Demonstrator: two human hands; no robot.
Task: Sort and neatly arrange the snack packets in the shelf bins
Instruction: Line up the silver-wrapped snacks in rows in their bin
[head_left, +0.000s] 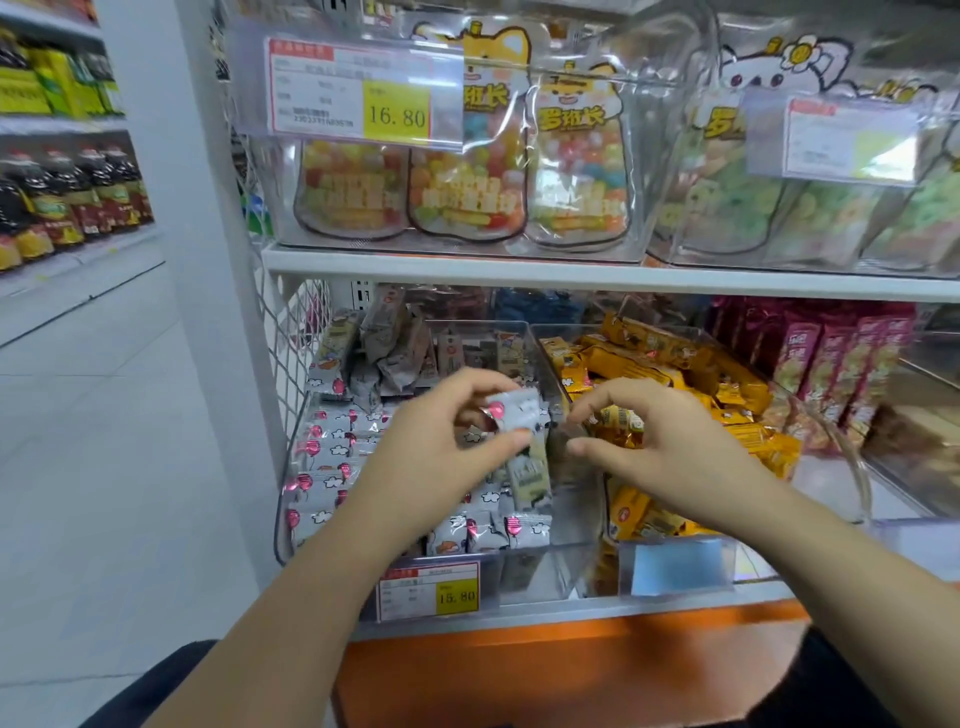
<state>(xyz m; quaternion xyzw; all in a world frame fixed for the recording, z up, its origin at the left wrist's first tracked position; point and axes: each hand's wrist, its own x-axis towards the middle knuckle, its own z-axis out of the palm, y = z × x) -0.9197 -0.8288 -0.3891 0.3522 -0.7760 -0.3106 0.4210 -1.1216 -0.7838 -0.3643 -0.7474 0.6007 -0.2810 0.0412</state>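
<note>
In the clear left bin (524, 574), grey balloon-print packets (332, 467) lie in flat rows along the left side and front, while more sit in a loose heap (384, 358) at the back. The left hand (441, 441) hovers over the middle of this bin and pinches one grey packet (511, 410) between thumb and fingertips, lifted clear of the rows. The step looks like placing that packet. It would go best laid flat, balloon turned the same way as its neighbours, in the thinner right part of the bin, then pressed level so the row stays even. Just to its right, the right hand (660, 441) curls over the wall between the bins, with a yellow packet (621, 418) showing between thumb and fingers; I cannot tell whether it grips it. Any yellow one belongs in the right bin (857, 467) with the other yellow packets (675, 364), not among the grey. Pink packets (831, 358) stand further right
</note>
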